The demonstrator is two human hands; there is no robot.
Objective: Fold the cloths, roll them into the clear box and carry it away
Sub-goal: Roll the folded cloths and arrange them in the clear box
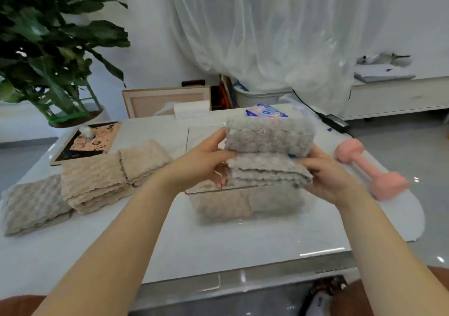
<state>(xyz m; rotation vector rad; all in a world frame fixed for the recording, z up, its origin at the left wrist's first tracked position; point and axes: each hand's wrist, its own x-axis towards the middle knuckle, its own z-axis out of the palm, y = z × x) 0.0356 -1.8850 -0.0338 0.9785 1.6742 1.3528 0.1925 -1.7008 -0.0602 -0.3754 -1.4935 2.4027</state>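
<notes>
Grey cloth [266,169], fluffy, folded, ends gripped by left hand [206,163] and right hand [326,178], above clear box [243,189]

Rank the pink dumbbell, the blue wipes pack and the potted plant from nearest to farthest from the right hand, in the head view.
1. The pink dumbbell, on the table just right of the right hand, which grips the grey cloth.
2. The blue wipes pack, at the table's far edge, ahead and left.
3. The potted plant, far left, beyond the table.
</notes>
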